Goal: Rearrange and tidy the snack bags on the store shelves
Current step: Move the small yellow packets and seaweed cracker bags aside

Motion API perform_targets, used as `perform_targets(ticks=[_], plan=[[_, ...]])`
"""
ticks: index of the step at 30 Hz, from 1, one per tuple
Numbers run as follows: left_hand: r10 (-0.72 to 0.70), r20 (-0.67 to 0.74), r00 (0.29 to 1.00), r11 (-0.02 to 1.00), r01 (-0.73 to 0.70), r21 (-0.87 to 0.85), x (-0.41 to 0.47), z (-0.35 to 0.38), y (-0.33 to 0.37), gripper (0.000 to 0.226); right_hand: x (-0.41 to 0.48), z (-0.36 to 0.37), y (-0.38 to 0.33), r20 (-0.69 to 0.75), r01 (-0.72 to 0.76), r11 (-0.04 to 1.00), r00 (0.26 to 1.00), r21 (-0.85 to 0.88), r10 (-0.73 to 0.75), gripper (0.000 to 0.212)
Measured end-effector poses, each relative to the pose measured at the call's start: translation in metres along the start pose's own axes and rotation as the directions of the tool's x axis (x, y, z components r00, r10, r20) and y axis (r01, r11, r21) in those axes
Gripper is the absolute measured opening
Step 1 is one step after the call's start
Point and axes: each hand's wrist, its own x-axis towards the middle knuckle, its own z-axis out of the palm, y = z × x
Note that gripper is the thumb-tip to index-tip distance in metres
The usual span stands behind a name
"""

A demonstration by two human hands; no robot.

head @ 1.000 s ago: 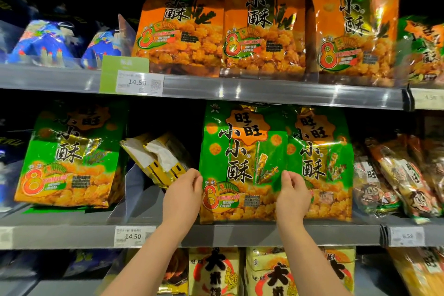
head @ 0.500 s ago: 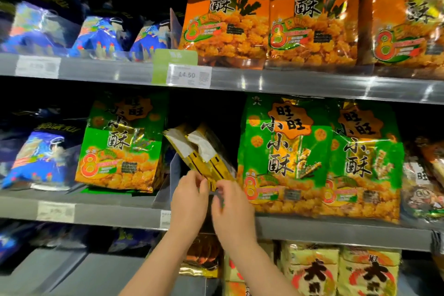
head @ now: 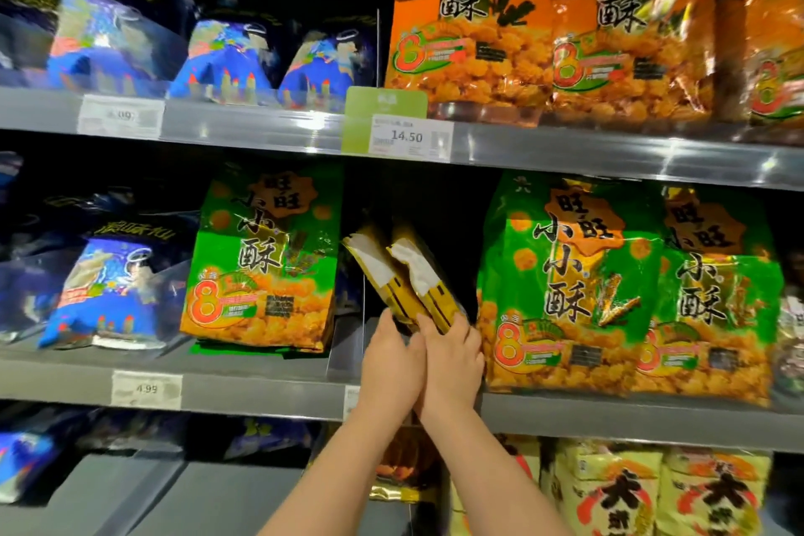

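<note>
Both forearms came up from the bottom centre of the frame, wrists pressed side by side. The left hand and the right hand sat touching over the front lip of the middle shelf, fingers curled round the lower ends of the yellow packs. Those two packs leaned together, tops tilted toward the upper left, white panels showing.

Tight on the sides! A clear divider stood just left of the left hand, with the lone green bag upright beyond it. The right hand's knuckles were just beside the lower left edge of the near green bag, which overlapped its twin further right.

Above and behind the packs, though, a dark gap ran up to the underside of the upper shelf rail. On that rail hung the 14.50 price tag, with orange bags in the upper right and blue bags in the upper left.
</note>
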Motion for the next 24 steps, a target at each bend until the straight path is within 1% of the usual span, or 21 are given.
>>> perform_targets(ticks=[2, 3, 5, 7, 10, 13, 14, 17, 18, 21, 22, 24], plan=[[-0.085, 0.061, 0.994, 0.996, 0.086, -0.003, 0.010, 0.001, 0.004, 0.055, 0.000, 0.000, 0.001, 0.050, -0.028, 1.000, 0.998, -0.001, 0.028, 0.051], [-0.116, 0.085, 0.990, 0.993, 0.116, 0.004, 0.014, 0.002, 0.005, 0.054, 0.000, 0.000, 0.001, 0.076, -0.038, 0.999, 0.996, -0.005, 0.038, 0.054], [-0.165, 0.118, 0.979, 0.986, 0.162, 0.030, 0.023, 0.004, 0.006, 0.044, -0.001, 0.001, 0.001, 0.101, -0.044, 0.999, 0.994, -0.013, 0.045, 0.060], [-0.221, 0.133, 0.966, 0.975, 0.218, 0.042, 0.033, 0.006, 0.007, 0.038, -0.002, 0.001, 0.001, 0.084, -0.044, 0.999, 0.995, -0.005, 0.044, 0.062], [-0.329, 0.175, 0.928, 0.942, 0.336, -0.013, 0.048, 0.015, 0.005, 0.039, -0.001, 0.000, 0.001, 0.068, -0.054, 0.997, 0.996, 0.061, 0.050, 0.053], [-0.433, 0.189, 0.882, 0.870, 0.463, -0.170, 0.059, 0.024, -0.002, 0.033, 0.000, -0.002, 0.002, 0.077, -0.066, 0.990, 0.995, 0.128, 0.057, 0.044], [-0.457, 0.188, 0.870, 0.850, 0.489, -0.196, 0.061, 0.026, -0.005, 0.032, 0.000, -0.003, 0.003, 0.073, -0.061, 0.989, 0.996, 0.132, 0.051, 0.043], [-0.462, 0.168, 0.871, 0.851, 0.489, -0.189, 0.067, 0.031, -0.008, 0.029, 0.000, -0.004, 0.004, 0.063, -0.039, 0.989, 0.998, 0.141, 0.030, 0.043], [-0.461, 0.147, 0.875, 0.862, 0.481, -0.160, 0.067, 0.031, -0.007, 0.028, 0.001, -0.005, 0.005, 0.063, -0.033, 0.989, 0.998, 0.143, 0.024, 0.044], [-0.419, 0.072, 0.905, 0.908, 0.416, 0.060, 0.067, 0.030, -0.004, 0.028, 0.001, -0.007, 0.006, 0.063, -0.020, 0.986, 0.998, 0.163, 0.009, 0.046], [-0.396, 0.050, 0.917, 0.917, 0.391, 0.082, 0.066, 0.030, -0.004, 0.026, 0.001, -0.007, 0.007, 0.066, -0.015, 0.986, 0.998, 0.168, 0.004, 0.046], [-0.383, 0.036, 0.923, 0.922, 0.380, 0.070, 0.064, 0.030, -0.004, 0.022, 0.000, -0.008, 0.007, 0.071, -0.015, 0.984, 0.997, 0.177, 0.003, 0.047]])
